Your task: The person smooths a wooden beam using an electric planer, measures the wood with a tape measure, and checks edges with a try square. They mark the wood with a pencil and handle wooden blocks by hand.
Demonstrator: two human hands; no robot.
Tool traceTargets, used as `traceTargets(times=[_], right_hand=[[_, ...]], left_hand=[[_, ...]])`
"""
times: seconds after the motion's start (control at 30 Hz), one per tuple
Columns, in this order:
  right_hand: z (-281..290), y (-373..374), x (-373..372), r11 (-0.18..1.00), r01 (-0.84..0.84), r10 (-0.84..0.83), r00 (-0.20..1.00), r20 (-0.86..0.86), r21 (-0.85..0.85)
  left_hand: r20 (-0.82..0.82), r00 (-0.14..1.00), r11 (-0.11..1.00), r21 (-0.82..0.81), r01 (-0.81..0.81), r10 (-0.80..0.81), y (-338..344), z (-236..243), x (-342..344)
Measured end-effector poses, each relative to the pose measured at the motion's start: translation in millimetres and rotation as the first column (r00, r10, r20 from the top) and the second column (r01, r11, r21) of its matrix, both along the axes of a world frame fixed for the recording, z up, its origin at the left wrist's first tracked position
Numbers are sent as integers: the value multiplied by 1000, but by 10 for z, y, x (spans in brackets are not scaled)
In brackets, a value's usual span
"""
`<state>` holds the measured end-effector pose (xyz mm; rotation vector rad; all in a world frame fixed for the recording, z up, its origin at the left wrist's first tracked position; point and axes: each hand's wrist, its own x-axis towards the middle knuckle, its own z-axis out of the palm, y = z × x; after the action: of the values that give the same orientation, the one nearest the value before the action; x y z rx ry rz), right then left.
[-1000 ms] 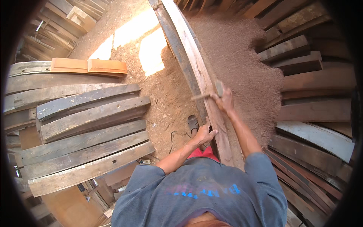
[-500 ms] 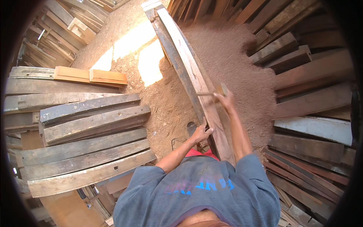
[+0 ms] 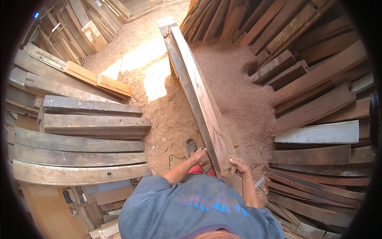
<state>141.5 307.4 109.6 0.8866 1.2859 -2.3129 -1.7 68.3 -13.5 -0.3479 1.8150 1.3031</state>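
A long wooden beam (image 3: 193,81) runs from just in front of my body toward the far end, pale on top with a dark, rough left side. My right hand (image 3: 241,167) is at its near right edge, fingers curled inward beside a tan patch or block (image 3: 228,169) on the beam's near end. What those fingers grip is not clear. On the other side, my left hand (image 3: 199,154) hangs just left of the beam with its fingers curled; nothing shows in it.
Stacked old timbers (image 3: 91,121) lie on the left, with orange-brown boards (image 3: 97,79) above them. More planks (image 3: 318,153) fill the right side. Reddish sawdust (image 3: 242,95) is heaped right of the beam. A sandalled foot (image 3: 191,146) stands near my left hand.
My right hand has come back along the beam to its near end; the thin stick-like thing it held is no longer visible. My left hand has left the beam and shifted leftward.
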Motion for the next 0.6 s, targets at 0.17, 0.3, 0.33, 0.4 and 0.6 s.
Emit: traceTargets(times=[0.17, 0.3, 0.33, 0.4, 0.6], right_hand=[[323, -172, -346, 827, -447, 457, 888, 55, 341], [500, -278, -296, 707, -537, 591, 806, 32, 460], [572, -405, -315, 696, -568, 623, 782, 23, 440], [576, -705, -326, 713, -545, 630, 774, -62, 440], [423, -1311, -585, 632, -674, 727, 686, 9, 382]], left_hand=[[170, 985, 994, 103, -28, 10, 135, -103, 279], [258, 941, 945, 186, -269, 217, 414, 297, 630], [271, 918, 915, 203, -349, 290, 324, 275, 710], [272, 874, 859, 217, -463, 402, 94, 204, 739], [53, 855, 836, 186, -516, 516, -651, 275, 441]])
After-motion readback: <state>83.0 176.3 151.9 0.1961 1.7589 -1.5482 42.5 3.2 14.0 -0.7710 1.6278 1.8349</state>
